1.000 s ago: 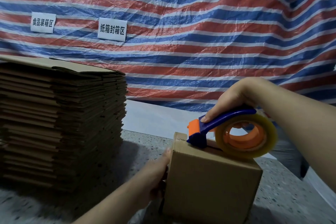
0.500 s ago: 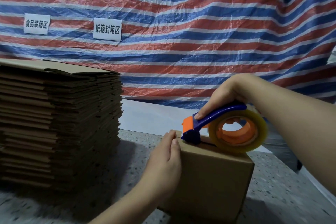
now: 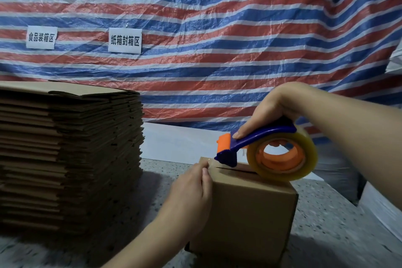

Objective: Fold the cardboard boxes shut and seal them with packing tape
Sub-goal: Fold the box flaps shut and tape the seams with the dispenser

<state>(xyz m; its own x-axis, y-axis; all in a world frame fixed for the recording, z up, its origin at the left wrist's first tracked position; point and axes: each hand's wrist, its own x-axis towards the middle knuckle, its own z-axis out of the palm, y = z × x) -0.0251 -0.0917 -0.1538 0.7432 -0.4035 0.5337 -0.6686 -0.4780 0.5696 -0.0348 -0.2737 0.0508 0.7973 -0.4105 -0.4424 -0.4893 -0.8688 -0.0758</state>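
Mid-seal on a small cardboard box (image 3: 245, 209), sitting on the speckled counter (image 3: 326, 213) just right of a tall stack of flattened cartons (image 3: 69, 154). Flaps folded down, seam (image 3: 235, 169) still showing as a dark slit along the top of the box, running from its far-left edge toward the right. Right hand (image 3: 269, 111) clenched around the handle of the blue-and-orange tape dispenser (image 3: 263, 150), cutter end planted at the left end of that seam, roll resting on the box top. Left hand (image 3: 191, 187) flat against the box's left face, fingertips (image 3: 205, 172) pressing the tape start over the edge, not curled around anything. Probably next: dragging the dispenser rightward along the seam, away from the left hand. Striped tarp (image 3: 217, 28) behind the box.
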